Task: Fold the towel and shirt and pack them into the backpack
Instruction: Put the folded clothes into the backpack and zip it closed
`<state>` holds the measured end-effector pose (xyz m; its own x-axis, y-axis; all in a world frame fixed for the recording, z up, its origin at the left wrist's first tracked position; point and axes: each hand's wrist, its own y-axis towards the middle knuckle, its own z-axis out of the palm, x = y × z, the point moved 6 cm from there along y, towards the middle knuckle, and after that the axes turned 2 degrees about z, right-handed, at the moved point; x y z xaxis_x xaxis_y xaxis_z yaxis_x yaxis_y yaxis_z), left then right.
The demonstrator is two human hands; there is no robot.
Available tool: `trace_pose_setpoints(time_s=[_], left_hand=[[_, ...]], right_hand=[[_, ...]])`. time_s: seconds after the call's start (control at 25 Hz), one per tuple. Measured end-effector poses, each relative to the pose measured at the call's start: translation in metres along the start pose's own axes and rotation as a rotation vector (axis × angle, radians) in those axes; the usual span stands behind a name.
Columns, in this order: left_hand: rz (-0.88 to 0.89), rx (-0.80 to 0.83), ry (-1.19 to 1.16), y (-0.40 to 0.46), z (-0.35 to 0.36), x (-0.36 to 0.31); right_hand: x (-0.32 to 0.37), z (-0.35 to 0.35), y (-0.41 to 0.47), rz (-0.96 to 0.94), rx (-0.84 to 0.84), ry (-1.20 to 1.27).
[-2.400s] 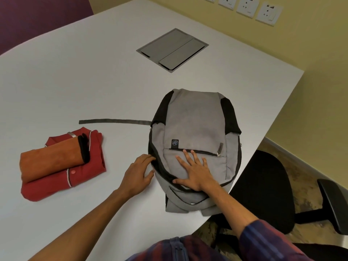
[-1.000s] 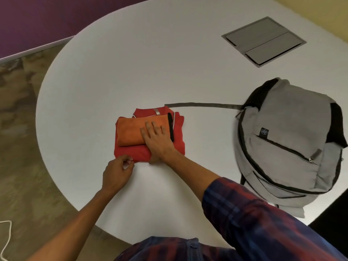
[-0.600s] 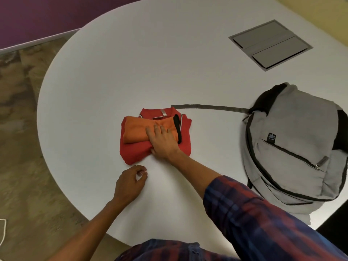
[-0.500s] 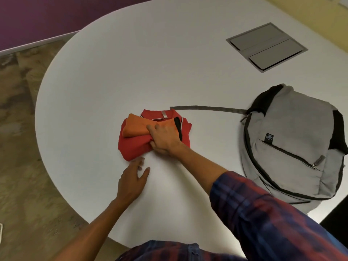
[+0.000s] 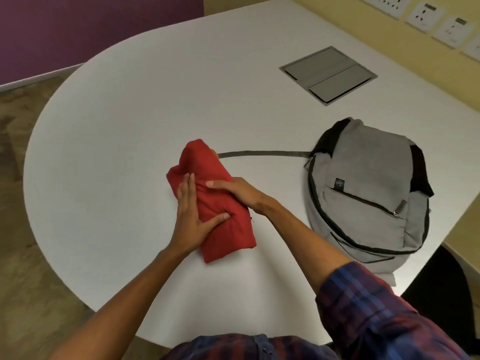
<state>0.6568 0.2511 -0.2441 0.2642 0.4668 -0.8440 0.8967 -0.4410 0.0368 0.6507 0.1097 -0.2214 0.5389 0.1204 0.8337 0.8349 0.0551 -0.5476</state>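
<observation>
Office meeting room: conference table (image 5: 130, 126), cable hatch (image 5: 327, 74), wall sockets (image 5: 426, 18).

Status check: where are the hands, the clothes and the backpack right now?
Left hand and right hand both gripping the red shirt bundle, towel barely peeking out. Backpack flat on table, its strap lying toward the bundle.
</observation>
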Motion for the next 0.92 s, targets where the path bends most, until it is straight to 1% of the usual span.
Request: trace_pose_setpoints(time_s=[0.04, 0.16, 0.28, 0.36, 0.48, 0.56, 0.64, 0.72, 0.76, 0.84, 0.92], left_hand=[[0.017, 0.026, 0.020, 0.001, 0.006, -0.007], [0.077, 0.102, 0.068, 0.001, 0.027, -0.033], [0.159, 0.173, 0.084, 0.000, 0.050, -0.062], [0.189, 0.167, 0.055, -0.001, 0.066, -0.078], [0.153, 0.080, 0.051, 0.004, 0.091, -0.090], [0.114, 0.098, 0.094, 0.007, 0.114, -0.096], [0.140, 0.144, 0.116, 0.007, 0.142, -0.112], [0.245, 0.213, 0.112, 0.007, 0.174, -0.135], [0.325, 0.268, 0.132, 0.007, 0.194, -0.148], [0.500, 0.411, 0.291, 0.007, 0.242, -0.170], [0.582, 0.583, 0.526, 0.007, 0.288, -0.181]], right_hand=[[-0.003, -0.006, -0.010, 0.000, -0.002, 0.018], [-0.015, -0.038, -0.032, 0.004, -0.117, 0.038], [-0.033, -0.081, -0.059, 0.020, -0.186, 0.100], [-0.043, -0.114, -0.080, 0.027, -0.239, 0.116], [-0.055, -0.168, -0.118, 0.029, -0.332, 0.131], [-0.059, -0.206, -0.144, 0.014, -0.389, 0.128], [-0.061, -0.244, -0.171, -0.014, -0.447, 0.134], [-0.060, -0.282, -0.198, -0.028, -0.519, 0.153], [-0.060, -0.299, -0.211, -0.035, -0.547, 0.155], [-0.062, -0.332, -0.234, -0.058, -0.582, 0.159], [-0.068, -0.360, -0.255, -0.068, -0.621, 0.172]])
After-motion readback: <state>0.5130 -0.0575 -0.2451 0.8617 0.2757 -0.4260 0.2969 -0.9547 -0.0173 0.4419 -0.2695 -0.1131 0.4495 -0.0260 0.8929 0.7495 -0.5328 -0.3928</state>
